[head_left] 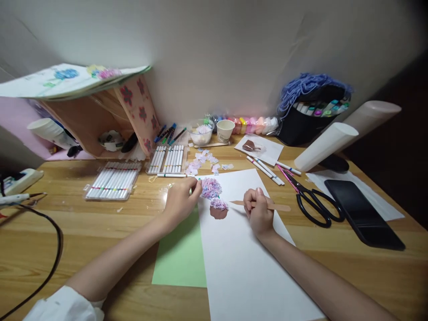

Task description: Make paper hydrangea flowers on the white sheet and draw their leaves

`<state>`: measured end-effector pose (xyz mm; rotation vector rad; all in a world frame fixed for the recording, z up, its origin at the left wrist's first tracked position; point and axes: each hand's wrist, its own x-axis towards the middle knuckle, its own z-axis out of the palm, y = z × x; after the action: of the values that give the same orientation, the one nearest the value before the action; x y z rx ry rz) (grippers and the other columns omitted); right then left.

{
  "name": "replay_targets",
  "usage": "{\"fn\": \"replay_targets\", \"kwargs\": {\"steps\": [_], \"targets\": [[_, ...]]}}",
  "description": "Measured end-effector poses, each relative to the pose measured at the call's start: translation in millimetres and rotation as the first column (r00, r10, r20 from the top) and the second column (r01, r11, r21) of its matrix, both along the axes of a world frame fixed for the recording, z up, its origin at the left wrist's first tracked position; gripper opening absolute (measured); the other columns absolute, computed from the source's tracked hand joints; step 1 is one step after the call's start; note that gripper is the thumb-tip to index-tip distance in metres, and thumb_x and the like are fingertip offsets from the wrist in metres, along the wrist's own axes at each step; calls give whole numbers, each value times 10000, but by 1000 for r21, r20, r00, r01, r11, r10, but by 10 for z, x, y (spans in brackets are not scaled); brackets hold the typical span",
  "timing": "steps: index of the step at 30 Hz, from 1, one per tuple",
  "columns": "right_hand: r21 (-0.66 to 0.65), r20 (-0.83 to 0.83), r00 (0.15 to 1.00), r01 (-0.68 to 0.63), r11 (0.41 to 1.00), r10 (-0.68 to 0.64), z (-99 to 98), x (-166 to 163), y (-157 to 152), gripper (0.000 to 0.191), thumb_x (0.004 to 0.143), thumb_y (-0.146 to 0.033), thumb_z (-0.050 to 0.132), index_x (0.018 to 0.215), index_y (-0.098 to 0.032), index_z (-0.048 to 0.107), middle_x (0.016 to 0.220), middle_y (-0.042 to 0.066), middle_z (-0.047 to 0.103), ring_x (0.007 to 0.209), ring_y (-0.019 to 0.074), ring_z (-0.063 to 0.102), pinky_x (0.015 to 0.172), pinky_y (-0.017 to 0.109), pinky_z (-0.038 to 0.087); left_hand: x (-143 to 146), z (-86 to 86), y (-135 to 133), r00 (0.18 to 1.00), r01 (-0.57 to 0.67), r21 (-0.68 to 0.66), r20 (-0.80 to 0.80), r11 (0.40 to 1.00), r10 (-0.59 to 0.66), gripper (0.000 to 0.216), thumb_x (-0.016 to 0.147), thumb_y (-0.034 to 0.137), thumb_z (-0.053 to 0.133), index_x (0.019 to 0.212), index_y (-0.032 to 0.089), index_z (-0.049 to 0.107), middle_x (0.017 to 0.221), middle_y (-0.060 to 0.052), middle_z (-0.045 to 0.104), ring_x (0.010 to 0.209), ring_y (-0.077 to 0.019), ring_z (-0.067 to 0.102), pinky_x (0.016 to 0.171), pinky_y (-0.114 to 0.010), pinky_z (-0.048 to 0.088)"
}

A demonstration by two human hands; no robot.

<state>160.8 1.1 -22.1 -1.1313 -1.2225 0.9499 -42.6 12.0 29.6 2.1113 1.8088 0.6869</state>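
My right hand [259, 211] grips a flat wooden stick [280, 207], its pointed tip aimed left over the white paper [240, 263]. My left hand [182, 196] is pinched at the paper's left edge; whatever lies between thumb and finger is hidden or too small to name. Just right of those fingertips is a round cluster of purple-pink paper bits [211, 188]. Below it, a brown clay patch [219, 212] carries a smaller band of the same bits. Under the white sheet, a green sheet [180, 258] sticks out to the left.
Loose paper scraps [202, 161] lie beyond the sheet, near a glass bowl [201, 133] and a paper cup [225, 130]. Marker cases [112, 182] sit left. Scissors [314, 205], a phone [364, 214] and white tubes [326, 145] are right. A cable [58, 249] curves at left.
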Motion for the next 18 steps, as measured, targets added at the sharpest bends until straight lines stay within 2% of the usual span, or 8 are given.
{"fn": "replay_targets", "kwargs": {"steps": [4, 7, 10, 14, 18], "targets": [[-6, -13, 1000, -19, 1000, 19, 19, -23, 15, 582, 932, -542, 297, 442, -230, 333, 404, -34, 312, 372, 107, 267, 394, 300, 202, -95, 117, 478, 988, 9, 47, -153, 999, -2, 189, 874, 301, 482, 784, 175, 590, 818, -56, 625, 818, -204, 544, 685, -294, 374], [-5, -15, 1000, -26, 1000, 26, 27, -30, 6, 580, 927, -552, 302, 445, -231, 331, 412, -34, 311, 375, 107, 267, 389, 300, 198, -43, 101, 751, 985, 54, 3, -162, 999, -53, 148, 837, 285, 534, 792, 170, 616, 838, -66, 642, 847, -216, 559, 717, -305, 399], [-3, -18, 999, -31, 1000, 31, 22, -30, 5, 580, 927, -555, 299, 448, -230, 338, 414, -34, 314, 376, 107, 270, 389, 299, 203, 102, 17, 895, 990, 78, -23, -118, 997, -80, 168, 811, 310, 568, 760, 162, 628, 798, -67, 653, 801, -211, 576, 707, -304, 414], [-7, -18, 999, -40, 999, 40, 8, -30, 19, 582, 926, -564, 292, 452, -231, 346, 421, -34, 319, 379, 105, 278, 395, 297, 217, 278, -108, 996, 993, 84, -5, -77, 996, -85, 155, 787, 301, 597, 768, 153, 638, 824, -92, 666, 846, -235, 587, 727, -317, 418], [-29, -14, 998, -55, 998, 55, 9, -37, 22, 583, 921, -579, 289, 457, -230, 345, 428, -36, 314, 388, 104, 275, 406, 296, 217, 301, -182, 1106, 999, 48, -32, 7, 998, -48, 107, 762, 230, 616, 699, 147, 637, 787, -96, 676, 808, -227, 603, 717, -307, 420]]}}
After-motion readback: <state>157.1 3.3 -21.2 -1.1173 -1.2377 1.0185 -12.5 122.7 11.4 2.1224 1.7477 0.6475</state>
